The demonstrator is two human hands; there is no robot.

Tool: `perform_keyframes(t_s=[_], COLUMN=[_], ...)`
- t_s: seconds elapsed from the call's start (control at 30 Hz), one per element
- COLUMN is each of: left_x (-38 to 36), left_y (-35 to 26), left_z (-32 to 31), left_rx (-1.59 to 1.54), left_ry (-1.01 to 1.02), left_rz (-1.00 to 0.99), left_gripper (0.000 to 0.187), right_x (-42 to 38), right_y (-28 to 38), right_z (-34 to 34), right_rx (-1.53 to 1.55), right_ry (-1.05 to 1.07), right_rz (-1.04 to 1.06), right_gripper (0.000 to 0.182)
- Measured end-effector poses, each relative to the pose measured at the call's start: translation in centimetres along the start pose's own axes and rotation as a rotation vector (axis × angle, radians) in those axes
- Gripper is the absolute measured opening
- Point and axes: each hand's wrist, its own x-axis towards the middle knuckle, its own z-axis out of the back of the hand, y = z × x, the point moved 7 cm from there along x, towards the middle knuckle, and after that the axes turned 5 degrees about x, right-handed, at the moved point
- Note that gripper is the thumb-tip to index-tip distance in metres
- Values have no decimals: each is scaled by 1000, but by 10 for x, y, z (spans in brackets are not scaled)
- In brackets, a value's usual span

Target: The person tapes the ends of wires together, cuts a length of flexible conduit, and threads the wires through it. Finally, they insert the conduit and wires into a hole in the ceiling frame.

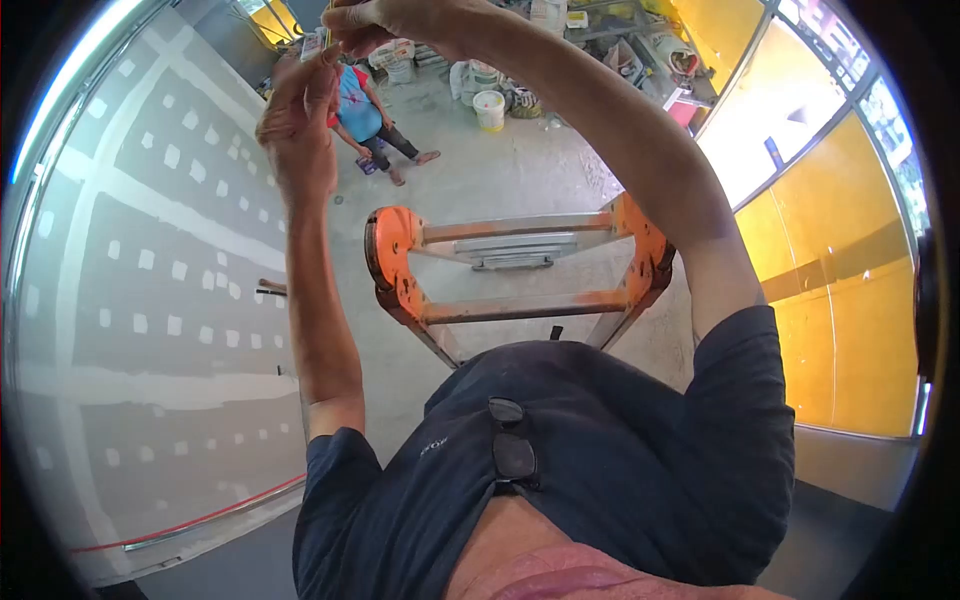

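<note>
Both my arms reach up to the top left of the head view. My left hand is raised, its fingers closed and pointing up at a small pale piece that I cannot make out. Just above and to the right, my right hand is bent over with its fingers pinched together close to the left fingertips. The frame's top edge cuts off part of the right hand, and what it pinches is too small to name. An orange-topped stepladder stands open right in front of my body.
On my left rises a grey board wall with white filler patches. A person in a blue and red shirt is on the floor below. Farther back are a white bucket and several sacks. Yellow panels line the right side.
</note>
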Motion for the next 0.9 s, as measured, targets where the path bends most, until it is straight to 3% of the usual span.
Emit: perform_keyframes(t_s=[0.1,0.17,0.23,0.33,0.37,0.43,0.47,0.53,0.57,0.63,0.73,0.9], left_x=[-4,-6,-6,-9,-11,-12,-10,-7,-6,-5,0,7], left_y=[-3,-17,-9,-3,-1,1,-2,-8,-10,-8,-5,-6], left_z=[19,26,49,67,68,66,60,51,46,38,28,19], left_rx=[142,234,254,274,271,271,270,270,310,349,438,461], left_ry=[-12,4,-46,-97,-96,-97,-82,-71,-54,-38,10,14], left_rz=[38,18,32,89,101,118,76,34,15,0,-72,-122], left_gripper=[22,20,19,20,20,20,20,20,19,18,15,14], right_x=[-5,-18,-18,-19,-14,-21,-23,-26,-30,-37,-43,-40], right_y=[-16,-38,-82,-117,-120,-97,-91,-57,-45,-8,27,23], right_z=[-4,9,25,35,37,10,3,-17,-28,-36,-38,-28], right_rx=[90,-587,-1040,-1217,-1219,-843,-715,-584,-584,-643,-531,-507], right_ry=[113,169,205,152,155,312,288,196,200,-1,-67,-167], right_rz=[42,114,-58,-127,-121,-136,-163,-6,-6,157,219,304], right_gripper=[30,42,49,48,48,46,43,38,38,30,29,26])
